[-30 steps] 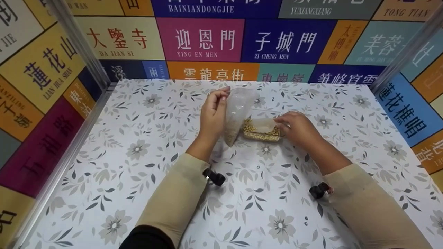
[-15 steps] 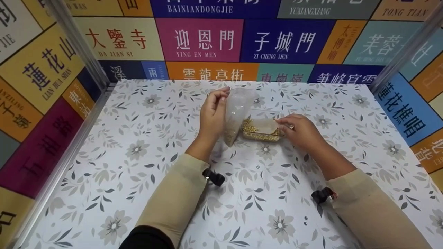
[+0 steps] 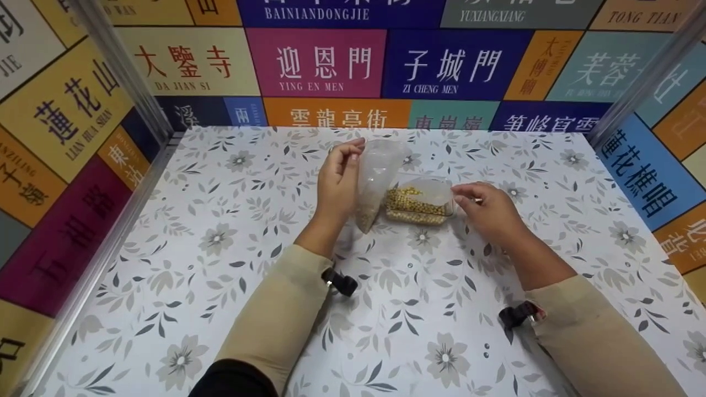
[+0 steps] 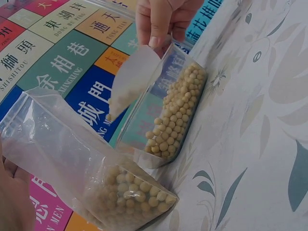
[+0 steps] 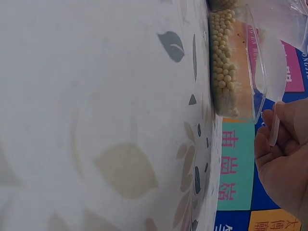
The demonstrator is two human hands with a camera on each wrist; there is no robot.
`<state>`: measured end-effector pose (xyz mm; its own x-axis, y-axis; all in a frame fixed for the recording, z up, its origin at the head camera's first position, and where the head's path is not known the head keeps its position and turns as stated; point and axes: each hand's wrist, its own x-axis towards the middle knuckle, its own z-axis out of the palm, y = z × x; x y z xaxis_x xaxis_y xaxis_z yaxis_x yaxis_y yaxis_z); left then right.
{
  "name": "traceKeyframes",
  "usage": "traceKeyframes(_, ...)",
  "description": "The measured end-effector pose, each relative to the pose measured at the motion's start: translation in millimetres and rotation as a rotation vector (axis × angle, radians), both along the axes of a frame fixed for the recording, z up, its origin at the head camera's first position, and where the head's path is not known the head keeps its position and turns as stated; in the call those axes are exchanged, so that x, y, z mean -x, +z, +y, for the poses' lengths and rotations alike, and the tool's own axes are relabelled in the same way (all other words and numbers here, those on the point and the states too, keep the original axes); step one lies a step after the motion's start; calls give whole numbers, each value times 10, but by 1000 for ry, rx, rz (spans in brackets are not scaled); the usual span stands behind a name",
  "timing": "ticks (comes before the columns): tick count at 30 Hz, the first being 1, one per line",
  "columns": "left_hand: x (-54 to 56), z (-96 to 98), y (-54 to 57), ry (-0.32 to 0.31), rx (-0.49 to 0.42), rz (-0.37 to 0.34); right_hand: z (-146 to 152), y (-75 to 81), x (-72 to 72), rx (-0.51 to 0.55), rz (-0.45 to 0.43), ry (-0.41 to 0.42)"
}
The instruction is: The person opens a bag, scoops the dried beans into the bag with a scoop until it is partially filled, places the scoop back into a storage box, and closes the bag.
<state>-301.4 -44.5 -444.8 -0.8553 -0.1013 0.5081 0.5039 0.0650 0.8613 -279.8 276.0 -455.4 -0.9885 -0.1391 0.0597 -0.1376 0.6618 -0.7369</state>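
1. Plastic, whitish and see-through, the scoop (image 4: 137,70) hangs at the box (image 5: 246,98), with some beans (image 4: 175,113) showing at its lower end. The right hand (image 3: 488,209) pinches its handle, fingertips close together.
2. It looks light, thin and fairly stiff; the handle seems the place to hold, kept level, since round beans would roll off a tilt.
3. The bag (image 4: 57,139) stands upright on the worktop (image 3: 265,331), just beside the box's left end (whether they touch, I cannot tell). More beans weigh down its bottom.
4. The left hand (image 3: 338,179) holds the bag near its top edge, fingers curled; the exact grip is partly hidden. Such soft film would probably sag or slip, so the rim is the better hold.
5. The box sits flat on the worktop, partly filled. It looks rigid, smooth and heavier than the scoop; gripping both side walls should suit it.
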Motion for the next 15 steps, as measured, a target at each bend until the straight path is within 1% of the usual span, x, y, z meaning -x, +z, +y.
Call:
traceKeyframes(5, 9, -4, -1, 8, -3, -1, 5, 38, -6, 35, -40, -20)
traceKeyframes(9, 6, -4, -2, 6, -5, -8, 9, 68, -11, 42, -49, -24)
traceKeyframes(11, 3, -2, -1, 3, -4, -10, 14, 87, -14, 40, -41, -30)
traceKeyframes(15, -3, -3, 0, 1, -2, -9, 24, 165, -23, 37, 13, -38)
